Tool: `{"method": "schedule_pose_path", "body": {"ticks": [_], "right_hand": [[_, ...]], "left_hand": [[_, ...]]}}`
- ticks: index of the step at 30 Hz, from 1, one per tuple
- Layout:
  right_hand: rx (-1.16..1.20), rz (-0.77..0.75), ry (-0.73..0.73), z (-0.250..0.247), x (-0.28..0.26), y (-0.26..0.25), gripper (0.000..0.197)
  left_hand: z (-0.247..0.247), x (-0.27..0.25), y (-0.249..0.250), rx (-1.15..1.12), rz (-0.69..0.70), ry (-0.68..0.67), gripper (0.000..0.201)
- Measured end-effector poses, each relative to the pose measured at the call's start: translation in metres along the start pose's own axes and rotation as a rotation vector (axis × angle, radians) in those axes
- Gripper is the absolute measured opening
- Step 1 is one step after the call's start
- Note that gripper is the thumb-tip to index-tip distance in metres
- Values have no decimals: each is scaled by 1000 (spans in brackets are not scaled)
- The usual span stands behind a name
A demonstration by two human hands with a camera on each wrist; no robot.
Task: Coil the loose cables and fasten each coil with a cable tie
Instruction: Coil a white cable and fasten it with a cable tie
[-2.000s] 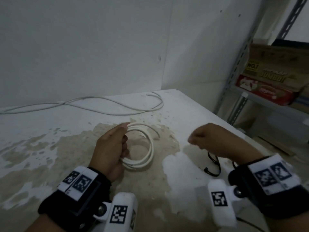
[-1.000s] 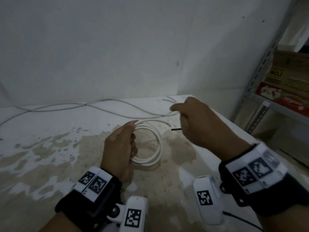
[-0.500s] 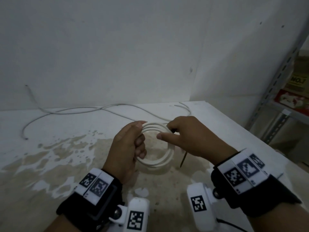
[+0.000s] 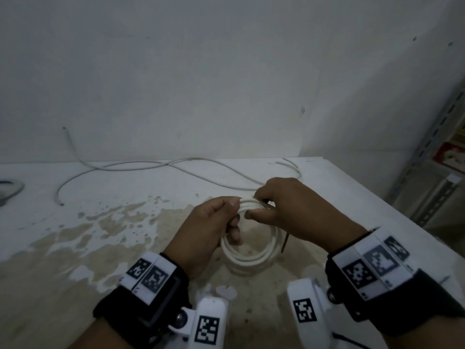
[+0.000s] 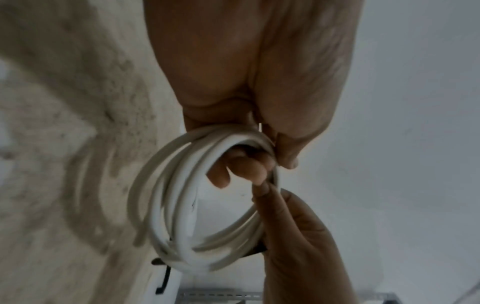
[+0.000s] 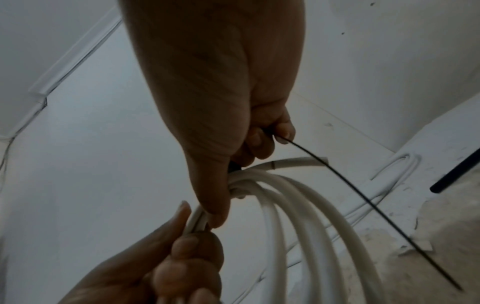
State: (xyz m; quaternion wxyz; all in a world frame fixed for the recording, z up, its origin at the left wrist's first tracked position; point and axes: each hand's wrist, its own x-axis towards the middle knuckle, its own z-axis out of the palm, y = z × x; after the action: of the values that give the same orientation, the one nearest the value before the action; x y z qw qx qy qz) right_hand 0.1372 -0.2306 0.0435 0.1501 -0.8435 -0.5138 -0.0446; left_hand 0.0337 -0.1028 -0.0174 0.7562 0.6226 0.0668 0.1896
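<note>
- Gripped in the left hand, the white cable coil is held just above the table, fingers curled through the ring and thumb on its top edge. Head view: the right hand meets the coil at its far side, thumb and fingers closed on it, with a thin black cable tie hanging below the palm.
- Same view, surface: white tabletop with a broad patch of worn, tan, flaking finish under both hands. A loose white cable lies along the back edge against the wall, one end rising up the wall at left. A grey ring-shaped object shows at the far left edge; what it is cannot be told.
- Same view, room: plain white walls meeting in a corner at right; a slotted metal shelf upright stands beside the table, with a red box partly visible behind it.
- Left wrist view: left-hand fingers pass through several turns of the coil; the right hand pinches the ring from below. Image is blurred; the worn table finish fills the left side.
- Right wrist view: right-hand fingers pinch the cable tie, which runs straight down to the right across the coil; the thumb presses the bundled turns. The left hand grips the same bundle from below.
</note>
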Motion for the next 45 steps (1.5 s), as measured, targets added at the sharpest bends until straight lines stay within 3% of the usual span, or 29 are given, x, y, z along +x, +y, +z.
{"method": "schedule_pose_path", "body": {"ticks": [4, 7, 10, 12, 16, 23, 29, 31, 39, 45], "right_hand": [[40, -3, 8, 8, 1, -1, 35], [89, 26, 39, 11, 1, -1, 38], [151, 51, 275, 4, -3, 4, 23], [288, 136, 438, -5, -9, 3, 25], [649, 235, 558, -9, -20, -7, 24], [662, 214, 485, 42, -6, -22, 20], [918, 129, 421, 66, 1, -42, 28], [914, 88, 436, 70, 3, -49, 28], [865, 5, 474, 73, 10, -52, 33], [763, 48, 459, 74, 20, -48, 26]], "left_hand": [[1, -1, -2, -166, -86, -11, 20], [0, 2, -9, -85, -54, 106, 21], [-5, 6, -12, -60, -31, 253, 22], [-10, 9, -11, -75, -21, 330, 21], [-19, 13, -10, -67, -13, 416, 19], [-21, 14, -12, -46, 43, 419, 28], [-21, 12, -12, -42, 24, 451, 18], [-22, 12, -12, -73, 9, 470, 9], [-23, 9, -5, -117, -50, 389, 17], [-33, 10, -4, 94, -22, 467, 21]]}}
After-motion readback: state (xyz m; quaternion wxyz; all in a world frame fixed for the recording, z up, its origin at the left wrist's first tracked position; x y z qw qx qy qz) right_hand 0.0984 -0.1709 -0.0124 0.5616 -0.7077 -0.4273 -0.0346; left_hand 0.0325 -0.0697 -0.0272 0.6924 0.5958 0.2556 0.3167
